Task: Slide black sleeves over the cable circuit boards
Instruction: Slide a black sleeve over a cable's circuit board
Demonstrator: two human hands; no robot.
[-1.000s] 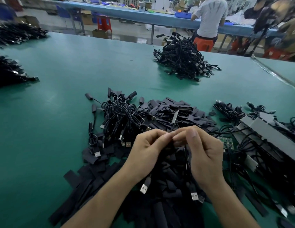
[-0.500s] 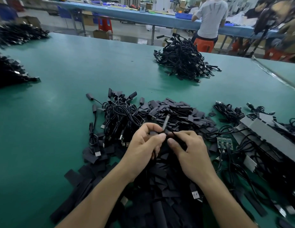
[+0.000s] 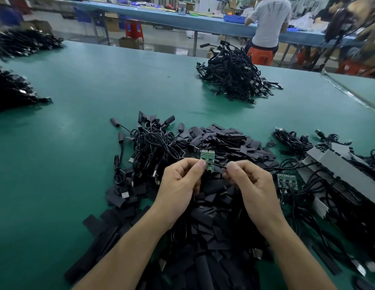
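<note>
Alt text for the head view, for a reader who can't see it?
The left hand pinches a green circuit board while the right hand pinches its black cable, above a pile of black sleeves on a green table. More cable heaps lie farther off.

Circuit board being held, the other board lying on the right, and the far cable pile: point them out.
held circuit board (image 3: 207, 161), head view, middle of its green face.
second circuit board (image 3: 287, 181), head view, its green centre.
far cable pile (image 3: 234, 80), head view, middle of the heap.
</note>
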